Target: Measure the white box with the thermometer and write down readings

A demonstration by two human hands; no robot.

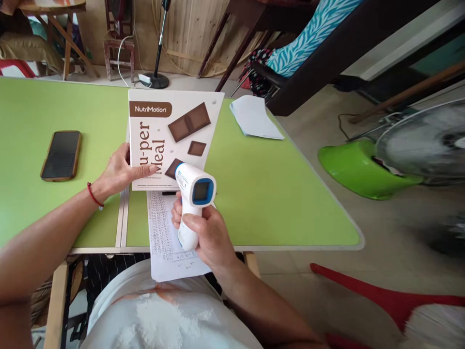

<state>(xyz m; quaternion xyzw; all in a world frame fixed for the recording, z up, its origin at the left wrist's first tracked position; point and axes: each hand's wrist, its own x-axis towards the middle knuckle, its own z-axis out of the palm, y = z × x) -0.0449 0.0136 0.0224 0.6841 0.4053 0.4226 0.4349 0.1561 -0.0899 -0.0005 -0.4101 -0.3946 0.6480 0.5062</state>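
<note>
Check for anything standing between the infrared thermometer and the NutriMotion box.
Nothing visible does. The infrared thermometer in the right hand overlaps the NutriMotion box in this view; whether they touch is unclear.

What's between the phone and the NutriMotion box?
The head view shows green tabletop beside the phone, then the left hand, which holds the NutriMotion box.
</note>
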